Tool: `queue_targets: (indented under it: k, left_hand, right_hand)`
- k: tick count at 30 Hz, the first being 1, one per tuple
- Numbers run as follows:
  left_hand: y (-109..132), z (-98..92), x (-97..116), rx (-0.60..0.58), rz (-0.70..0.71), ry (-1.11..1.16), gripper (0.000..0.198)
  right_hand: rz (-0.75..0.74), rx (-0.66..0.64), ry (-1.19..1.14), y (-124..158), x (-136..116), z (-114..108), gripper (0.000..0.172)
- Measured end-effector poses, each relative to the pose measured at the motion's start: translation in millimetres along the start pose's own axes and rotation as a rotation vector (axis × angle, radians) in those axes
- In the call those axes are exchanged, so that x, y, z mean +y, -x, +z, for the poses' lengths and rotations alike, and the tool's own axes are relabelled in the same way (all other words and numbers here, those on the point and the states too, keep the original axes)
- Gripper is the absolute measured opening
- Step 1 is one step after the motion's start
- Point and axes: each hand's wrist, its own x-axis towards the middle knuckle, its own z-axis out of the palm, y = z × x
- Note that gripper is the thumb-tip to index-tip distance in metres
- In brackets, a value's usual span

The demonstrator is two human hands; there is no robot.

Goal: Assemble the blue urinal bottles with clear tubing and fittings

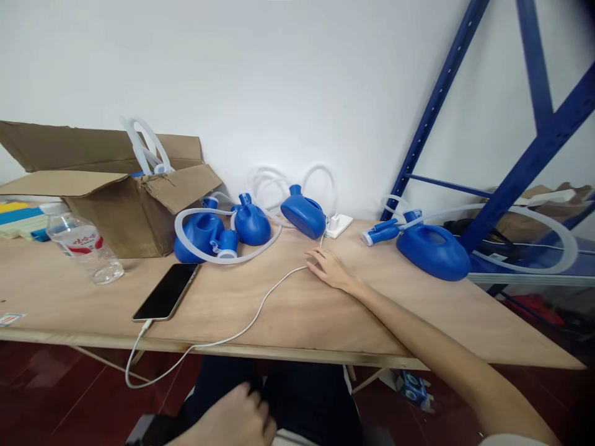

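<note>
My right hand [329, 269] lies palm down on the wooden table, its fingers stretched out and slightly apart. It rests over a white charging cable [260, 310], part of which is hidden under the fingers. The cable runs from a white power strip [339, 225] by the wall, hangs past the front edge and plugs into a phone [168, 292] with a dark screen. Just behind the hand, a blue urinal bottle [303, 212] stands tilted. Low over my lap is my left hand [235, 416], blurred by motion; its fingers look bent, and whatever they hold is hidden.
More blue urinal bottles with pale hoses, one on the left [253, 224] and one on the right [434, 253], stand on the table [297, 322]. An open cardboard box [125, 217] and a water bottle [83, 241] are at left. A blue metal rack [525, 161] rises at right.
</note>
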Motion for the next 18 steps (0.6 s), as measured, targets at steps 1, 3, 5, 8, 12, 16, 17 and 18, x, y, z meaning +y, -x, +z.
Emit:
queue_targets:
  k: [1,3,5,8,12,16,17,18]
  left_hand:
    - [-10.8,-26.9,-5.5,0.115,0.065,-0.124,0.013]
    - [-33.5,-77.7,-21.6,0.299,0.185,-0.360,0.015]
    - [-54.3,-114.8,-40.4,0.396,0.275,-0.555,0.018]
    - [-75.9,-139.8,-57.6,0.364,0.304,-0.770,0.023]
    - [-83.1,-144.4,-49.8,0.328,0.335,-0.858,0.028]
    - [-75.5,-151.5,-31.6,0.286,0.378,-0.877,0.036]
    - [-73.5,-154.6,-28.2,0.272,0.386,-0.885,0.039]
    - [-71.9,-158.0,-25.5,0.259,0.395,-0.892,0.040]
  right_hand:
    - [0.016,0.011,-0.013,0.2,0.1,-0.2,0.037]
    - [0.028,0.021,-0.047,0.2,-1.7,-2.0,0.038]
    - [0.021,0.008,-0.090,0.5,-4.6,-3.6,0.038]
    - [0.012,-0.021,-0.138,1.6,-7.2,-3.6,0.036]
    - [0.020,-0.032,-0.156,1.7,-5.4,-0.7,0.033]
    - [-0.011,-0.056,-0.167,0.0,-2.8,1.5,0.031]
    - [-0.017,-0.059,-0.167,-0.3,-2.4,1.8,0.031]
    - [-0.021,-0.062,-0.167,-0.6,-1.9,2.0,0.031]
